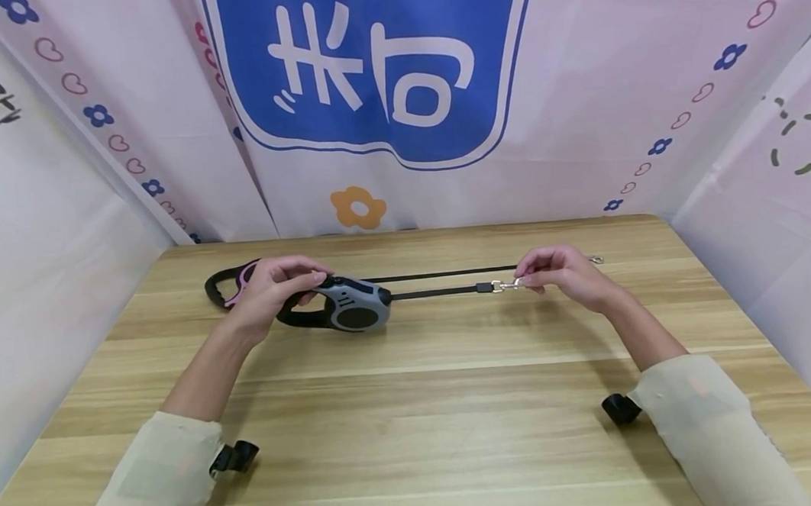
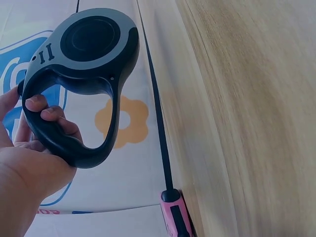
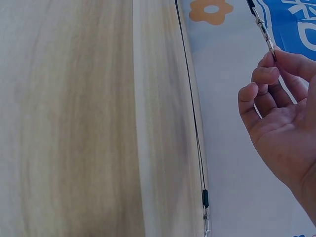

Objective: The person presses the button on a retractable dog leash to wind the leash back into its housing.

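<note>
My left hand [image 1: 270,294] grips the black loop handle of a grey and black retractable dog leash [image 1: 358,307], its fingers curled round the handle in the left wrist view. The leash is held up off the table. From its nose a black strap [image 1: 435,292] runs out to the right, fairly straight. At the strap's end is a silver snap hook [image 1: 506,285], and my right hand [image 1: 561,274] pinches its tip between thumb and forefinger. In the right wrist view the other fingers of that hand [image 3: 279,103] are loosely bent.
A second retractable leash, pink and black [image 2: 175,215], lies near the table's back edge, partly behind my left hand. Its black cord [image 1: 448,273] stretches right to another metal hook [image 1: 595,259]. Printed cloth [image 1: 577,122] hangs behind the wooden table [image 1: 415,436].
</note>
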Motion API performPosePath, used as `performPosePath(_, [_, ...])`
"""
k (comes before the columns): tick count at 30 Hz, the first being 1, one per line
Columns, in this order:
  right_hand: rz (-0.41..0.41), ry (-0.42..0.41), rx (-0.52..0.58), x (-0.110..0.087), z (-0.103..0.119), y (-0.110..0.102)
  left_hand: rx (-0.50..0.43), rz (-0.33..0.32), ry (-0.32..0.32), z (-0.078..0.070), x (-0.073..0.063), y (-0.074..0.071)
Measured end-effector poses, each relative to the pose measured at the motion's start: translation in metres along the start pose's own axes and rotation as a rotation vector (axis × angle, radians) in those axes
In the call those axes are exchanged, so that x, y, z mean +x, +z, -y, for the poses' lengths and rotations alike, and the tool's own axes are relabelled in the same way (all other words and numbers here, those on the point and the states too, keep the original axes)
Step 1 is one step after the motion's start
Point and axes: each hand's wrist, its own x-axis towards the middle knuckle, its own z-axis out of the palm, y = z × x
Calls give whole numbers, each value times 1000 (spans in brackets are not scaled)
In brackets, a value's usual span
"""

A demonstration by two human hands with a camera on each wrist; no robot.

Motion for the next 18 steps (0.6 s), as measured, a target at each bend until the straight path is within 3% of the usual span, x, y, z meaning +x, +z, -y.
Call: performPosePath(18, [8,-14,30,2,1,2,-1,-34,-4,-3,4,10])
